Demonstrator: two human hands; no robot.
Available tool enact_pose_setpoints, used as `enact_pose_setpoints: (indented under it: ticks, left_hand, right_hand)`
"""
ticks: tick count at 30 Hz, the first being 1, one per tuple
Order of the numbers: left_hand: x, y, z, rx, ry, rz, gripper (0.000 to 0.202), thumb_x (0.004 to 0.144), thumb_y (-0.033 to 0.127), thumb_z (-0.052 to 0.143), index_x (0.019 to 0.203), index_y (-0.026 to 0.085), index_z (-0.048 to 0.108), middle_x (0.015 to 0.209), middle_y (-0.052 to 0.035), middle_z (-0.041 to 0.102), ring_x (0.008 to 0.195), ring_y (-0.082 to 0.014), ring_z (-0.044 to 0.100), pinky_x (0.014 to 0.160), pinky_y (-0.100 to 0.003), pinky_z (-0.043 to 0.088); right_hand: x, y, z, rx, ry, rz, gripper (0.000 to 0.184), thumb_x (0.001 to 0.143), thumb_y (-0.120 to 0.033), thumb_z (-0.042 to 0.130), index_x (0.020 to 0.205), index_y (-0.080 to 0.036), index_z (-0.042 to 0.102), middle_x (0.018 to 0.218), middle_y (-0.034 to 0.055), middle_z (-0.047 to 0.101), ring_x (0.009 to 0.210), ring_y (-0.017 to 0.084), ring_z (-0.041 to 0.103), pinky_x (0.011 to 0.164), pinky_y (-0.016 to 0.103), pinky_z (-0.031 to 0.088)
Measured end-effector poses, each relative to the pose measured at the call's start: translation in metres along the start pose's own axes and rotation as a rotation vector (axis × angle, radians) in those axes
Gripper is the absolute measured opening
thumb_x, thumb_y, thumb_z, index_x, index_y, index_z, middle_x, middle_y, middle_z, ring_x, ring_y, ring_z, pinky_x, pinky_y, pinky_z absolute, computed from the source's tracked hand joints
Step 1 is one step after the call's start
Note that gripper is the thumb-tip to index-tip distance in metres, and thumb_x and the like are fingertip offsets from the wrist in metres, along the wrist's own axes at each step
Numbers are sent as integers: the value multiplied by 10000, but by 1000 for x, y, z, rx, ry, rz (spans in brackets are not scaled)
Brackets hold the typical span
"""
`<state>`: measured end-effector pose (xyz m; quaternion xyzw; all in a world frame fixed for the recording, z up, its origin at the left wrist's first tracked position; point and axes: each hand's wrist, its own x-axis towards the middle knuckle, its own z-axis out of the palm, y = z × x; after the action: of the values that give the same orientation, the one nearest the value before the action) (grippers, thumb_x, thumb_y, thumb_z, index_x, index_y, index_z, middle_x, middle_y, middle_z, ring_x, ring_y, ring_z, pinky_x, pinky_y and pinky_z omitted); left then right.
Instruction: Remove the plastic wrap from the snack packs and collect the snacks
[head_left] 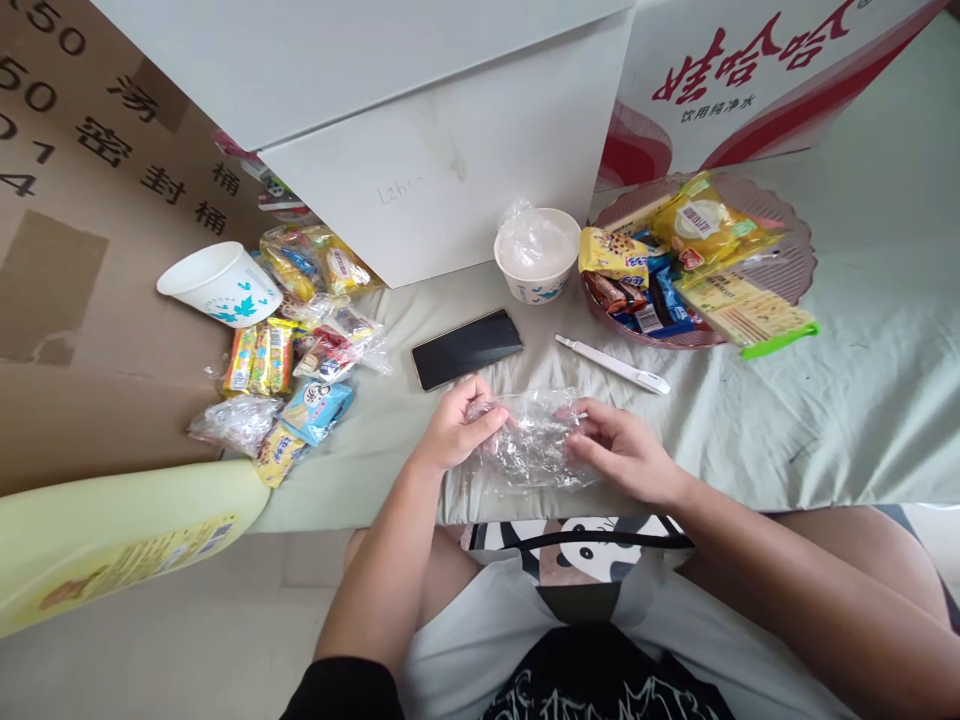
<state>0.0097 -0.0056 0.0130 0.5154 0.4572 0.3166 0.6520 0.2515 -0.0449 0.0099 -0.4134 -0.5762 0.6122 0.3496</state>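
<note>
A crinkled sheet of clear plastic film (pixel 536 440) is stretched between my two hands, low over the cloth near its front edge. My left hand (pixel 461 425) pinches one end between thumb and fingers. At the other end, my right hand (pixel 626 450) grips it the same way. Just beyond my hands lie a black phone (pixel 466 349) and a white utility knife (pixel 613 364). Behind them stands a paper bowl (pixel 538 285) with crumpled clear plastic (pixel 529 240) in it.
Snack packets (pixel 315 410) are heaped at left beside a tipped paper cup (pixel 221 285). A pink tray (pixel 799 235) of packaged snacks sits at right. White boxes (pixel 450 175) and a cardboard carton (pixel 135 330) line the back and left. A yellow-green container (pixel 135 510) lies at front left.
</note>
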Motion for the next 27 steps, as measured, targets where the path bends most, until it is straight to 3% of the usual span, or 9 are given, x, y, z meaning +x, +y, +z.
enact_pose_setpoints:
  ticks: [4,7,12,21,27]
  left_hand:
    - [3,1,1,-96,28,-13,509,737,512,794,836,243,373,718,30,713,469,-95,557,451,-221,425]
    - [3,3,3,-108,20,-46,523,690,507,832,915,238,445,737,24,709,529,-117,609,519,-247,492]
    - [2,3,3,-36,-6,-63,441,737,534,788,853,197,528,699,4,676,560,-124,629,541,-246,492]
    - [3,2,1,-116,-75,-133,534,703,530,818,1071,233,570,706,11,696,623,-199,708,569,-299,539]
    - [5,5,3,-65,-46,-135,414,734,529,794,897,198,607,659,-3,700,533,-169,667,476,-259,486]
  right_hand:
    - [-1,0,1,-143,12,-67,279,951,-379,538,748,-191,578,574,-8,609,506,110,516,487,237,406]
    - [-4,3,2,-151,104,-80,262,960,-370,524,783,-192,599,579,-8,613,512,116,524,497,242,419]
    - [-4,6,2,-119,151,-92,282,975,-413,511,808,-204,601,584,-8,636,519,131,567,510,252,440]
    - [-5,10,4,-178,252,-112,254,975,-360,513,784,-209,587,584,-13,619,503,125,555,496,252,436]
    - [-3,10,4,-210,168,-129,187,952,-318,530,837,-199,620,600,-15,632,538,133,575,523,252,448]
